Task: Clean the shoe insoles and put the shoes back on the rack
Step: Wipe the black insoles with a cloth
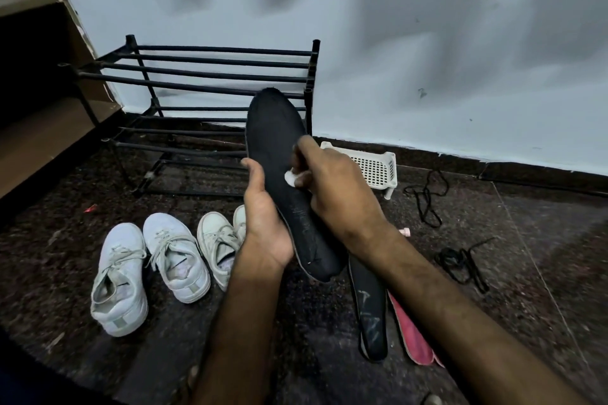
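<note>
Left hand [264,222] is curled round the lower half of a black insole [273,128], held raised over the floor. A white wad [291,178] is pinched against it by the right hand [332,186]. White shoes [174,256] are stood before the rack [214,76].

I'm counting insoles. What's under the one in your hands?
The left hand supports the insole from below. On the floor beneath its heel lies a second black insole, a pink one beside it. The right arm hides their far ends.

Home entry: shoe rack [210,102], sneakers [148,270], stone floor [543,240].
</note>
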A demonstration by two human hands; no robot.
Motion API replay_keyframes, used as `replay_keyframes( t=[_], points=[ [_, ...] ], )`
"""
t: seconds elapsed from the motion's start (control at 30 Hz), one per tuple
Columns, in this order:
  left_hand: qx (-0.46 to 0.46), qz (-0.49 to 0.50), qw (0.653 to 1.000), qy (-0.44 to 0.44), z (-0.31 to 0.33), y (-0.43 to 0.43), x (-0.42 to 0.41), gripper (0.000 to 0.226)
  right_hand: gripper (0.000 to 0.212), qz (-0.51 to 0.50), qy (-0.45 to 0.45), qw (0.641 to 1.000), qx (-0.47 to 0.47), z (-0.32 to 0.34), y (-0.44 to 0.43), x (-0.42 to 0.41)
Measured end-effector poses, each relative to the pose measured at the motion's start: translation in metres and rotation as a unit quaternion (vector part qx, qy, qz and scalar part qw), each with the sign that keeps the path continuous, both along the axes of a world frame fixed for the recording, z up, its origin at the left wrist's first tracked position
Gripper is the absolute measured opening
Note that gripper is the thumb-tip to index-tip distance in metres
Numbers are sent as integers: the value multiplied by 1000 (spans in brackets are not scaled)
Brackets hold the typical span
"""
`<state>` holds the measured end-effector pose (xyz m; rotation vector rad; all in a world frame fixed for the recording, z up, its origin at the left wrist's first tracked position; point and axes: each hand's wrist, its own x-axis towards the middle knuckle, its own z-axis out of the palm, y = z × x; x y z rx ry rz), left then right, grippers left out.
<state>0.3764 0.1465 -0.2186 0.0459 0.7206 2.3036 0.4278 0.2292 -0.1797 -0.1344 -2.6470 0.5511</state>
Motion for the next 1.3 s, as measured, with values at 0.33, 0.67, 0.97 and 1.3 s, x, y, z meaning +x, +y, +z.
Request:
replay_keyframes(
  t=[0.33, 0.67, 0.97, 1.3],
  points=[
    [121, 23, 992, -1, 2, -17, -19, 82, 40, 51, 49, 981, -180, -25, -41, 51],
    [129, 63, 989, 15, 9, -25, -30, 81, 39, 82, 13, 989, -125, -19, -34, 66],
    [124, 60, 990, -35, 8, -22, -24, 82, 42, 77, -23, 997, -2, -7, -39, 66],
    [47, 49, 998, 1, 25, -15, -11, 87, 49, 12, 45, 999, -17, -2, -14, 23]
  ],
)
